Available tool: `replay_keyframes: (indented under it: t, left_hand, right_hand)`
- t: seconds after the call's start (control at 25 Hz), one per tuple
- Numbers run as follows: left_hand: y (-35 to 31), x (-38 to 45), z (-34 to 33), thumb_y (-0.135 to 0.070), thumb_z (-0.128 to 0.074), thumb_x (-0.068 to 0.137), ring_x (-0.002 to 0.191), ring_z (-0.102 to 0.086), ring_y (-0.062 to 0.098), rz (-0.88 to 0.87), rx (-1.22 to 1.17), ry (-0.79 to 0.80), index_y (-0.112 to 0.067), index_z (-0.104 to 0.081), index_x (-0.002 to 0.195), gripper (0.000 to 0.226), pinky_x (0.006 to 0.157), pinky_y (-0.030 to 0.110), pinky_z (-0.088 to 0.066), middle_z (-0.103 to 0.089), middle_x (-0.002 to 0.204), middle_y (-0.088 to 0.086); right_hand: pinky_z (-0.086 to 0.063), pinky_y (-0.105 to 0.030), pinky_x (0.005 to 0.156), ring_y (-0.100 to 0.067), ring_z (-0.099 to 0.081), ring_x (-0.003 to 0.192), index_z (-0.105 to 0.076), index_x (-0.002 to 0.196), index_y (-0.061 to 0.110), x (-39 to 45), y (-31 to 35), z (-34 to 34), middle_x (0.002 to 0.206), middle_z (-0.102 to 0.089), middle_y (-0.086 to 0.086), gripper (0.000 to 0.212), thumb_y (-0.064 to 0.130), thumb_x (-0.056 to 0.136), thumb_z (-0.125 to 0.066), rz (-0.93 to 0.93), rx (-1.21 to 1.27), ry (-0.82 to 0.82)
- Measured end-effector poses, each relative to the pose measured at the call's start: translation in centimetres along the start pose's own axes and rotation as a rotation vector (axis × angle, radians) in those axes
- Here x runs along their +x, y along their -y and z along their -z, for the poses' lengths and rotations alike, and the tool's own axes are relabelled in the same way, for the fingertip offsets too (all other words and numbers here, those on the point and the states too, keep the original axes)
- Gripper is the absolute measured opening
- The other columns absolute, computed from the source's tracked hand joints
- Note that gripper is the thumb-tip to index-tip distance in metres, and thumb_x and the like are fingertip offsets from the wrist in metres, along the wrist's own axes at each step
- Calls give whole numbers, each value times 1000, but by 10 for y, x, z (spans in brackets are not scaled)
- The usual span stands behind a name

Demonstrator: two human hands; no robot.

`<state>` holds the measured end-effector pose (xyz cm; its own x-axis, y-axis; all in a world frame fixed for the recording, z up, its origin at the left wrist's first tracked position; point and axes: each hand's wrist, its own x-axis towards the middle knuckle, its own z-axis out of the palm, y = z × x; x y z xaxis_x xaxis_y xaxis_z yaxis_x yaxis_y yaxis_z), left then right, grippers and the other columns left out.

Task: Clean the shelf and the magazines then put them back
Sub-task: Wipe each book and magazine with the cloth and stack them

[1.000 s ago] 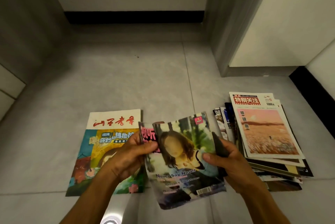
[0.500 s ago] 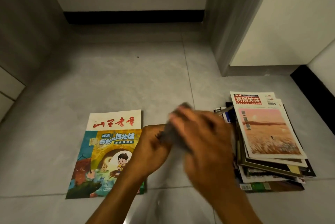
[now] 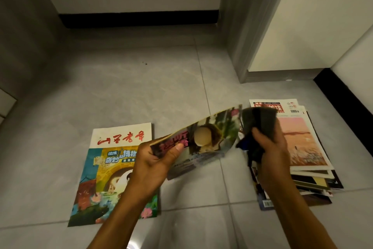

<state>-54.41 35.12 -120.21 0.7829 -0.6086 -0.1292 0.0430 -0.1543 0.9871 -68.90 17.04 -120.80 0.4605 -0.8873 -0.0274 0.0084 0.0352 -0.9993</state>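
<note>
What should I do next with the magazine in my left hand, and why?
Probably lay it on the cartoon-cover magazine lying alone on the floor at left. Your left hand holds the magazine lifted and tilted, and your right hand holds the dark cloth beside its edge, off the cover. The uncleaned-looking stack sits at right, so the left spot seems to be for finished ones.

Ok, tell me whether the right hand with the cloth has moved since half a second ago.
Yes. The right hand with the cloth moved right, now over the magazine stack.
</note>
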Motion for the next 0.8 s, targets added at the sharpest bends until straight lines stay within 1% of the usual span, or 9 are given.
replay_keyframes:
  t: [0.08, 0.12, 0.24, 0.36, 0.4, 0.48, 0.6, 0.72, 0.8]
  left_hand:
    - [-3, -7, -14, -33, -69, 74, 80, -71, 14, 12, 8, 31, -29, -75, 78, 9, 77, 44, -59, -75, 81, 0]
    - [-4, -9, -17, -31, -69, 76, 78, -71, 13, 3, 50, 62, -30, -75, 77, 6, 74, 40, -60, -74, 80, -1]
    - [-23, 1, 1, -9, -65, 89, 66, -64, 3, -55, 295, 358, -30, -74, 79, 25, 62, 24, -52, -72, 77, -4]
    - [-39, 14, 16, -9, -67, 88, 93, -67, -2, -41, 340, 625, -28, -70, 112, 31, 79, 17, -54, -73, 101, -14]
    - [-41, 14, 10, -16, -69, 87, 96, -67, -3, -67, 387, 621, -31, -68, 115, 33, 81, 18, -54, -72, 103, -16]
    - [-36, 11, -11, -30, -71, 85, 87, -66, -6, -204, 519, 420, -37, -69, 106, 22, 76, 15, -54, -72, 94, -20]
    - [-28, 7, -25, -27, -67, 88, 79, -67, -2, -355, 406, 113, -37, -73, 97, 14, 68, 11, -50, -73, 86, -17]
    - [-27, 8, -9, -10, -67, 88, 89, -70, 2, -330, 234, 105, -29, -74, 101, 24, 76, 19, -56, -74, 94, -16]
    - [-31, 9, 1, -12, -71, 84, 87, -70, 2, -341, 211, 115, -26, -74, 96, 19, 76, 17, -55, -75, 91, -15]
  right_hand:
    - [-55, -27, 85, -7, -62, 107, -51, 125, 35, -7, -1, -10, 112, -65, 14, 45, 9, 90, -58, -5, -31, 167]
    - [-56, -28, 85, -9, -63, 107, -52, 125, 33, -7, 0, -13, 109, -67, 14, 42, 10, 91, -59, 24, -104, 170]
    - [-58, -35, 82, -11, -64, 102, -53, 125, 29, 7, 7, -1, 106, -66, 11, 33, 17, 94, -57, 70, -254, 178]
    - [-57, -35, 83, -8, -59, 107, -52, 126, 37, 13, 18, 11, 112, -59, 23, 30, 32, 96, -54, 242, -402, 330]
    - [-55, -37, 85, -7, -57, 109, -51, 126, 39, 12, 21, 6, 114, -56, 27, 31, 38, 94, -51, 319, -463, 384]
    - [-51, -38, 89, -8, -54, 109, -51, 127, 34, 4, 25, -13, 114, -55, 24, 33, 37, 94, -47, 483, -554, 447]
    - [-43, -37, 97, -18, -54, 113, -56, 128, 13, -11, 30, -34, 120, -60, -1, 35, 22, 94, -49, 693, -566, 386]
    - [-36, -40, 106, -20, -49, 119, -53, 129, 10, -5, 19, -19, 126, -59, -10, 40, 33, 98, -42, 754, -654, 352]
    - [-36, -48, 106, -22, -46, 122, -52, 129, 8, 12, -2, 10, 128, -57, -14, 47, 40, 97, -39, 637, -761, 299]
